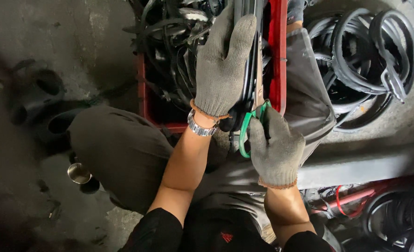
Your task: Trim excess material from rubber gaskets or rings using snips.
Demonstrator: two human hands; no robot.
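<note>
Black sleeves at 6 o'clock lead up to two grey knit gloves. Right hand (276,151), just right of centre, is closed through the green loops of the scissors (252,122); the blades run toward 12 o'clock alongside the strip, a position that appears to set them for cutting along its length. Left hand (222,70), at 12 o'clock from the right, is wrapped closed around the rubber strip (250,60), thumb on the near side, fingers over the far side. This grip appears to hold the strip taut and steady against the blades. A metal watch (200,127) sits on the left wrist.

Strip: black, long, narrow, moulded like a seal profile, matt surface. It extends from the lap toward 12 o'clock, over the red crate (278,56). How far the blades have entered cannot be told; the left glove covers that part.

Crate: at 12 o'clock, between the knees, filled with tangled black rubber offcuts. Placement keeps stock and waste within reach of a seated worker.

Coiled seals (365,60) lie on the floor at 2 o'clock. More coils and a red rod lie at 4 o'clock. A metal cup (79,173) stands at 9 o'clock beside the left knee.
</note>
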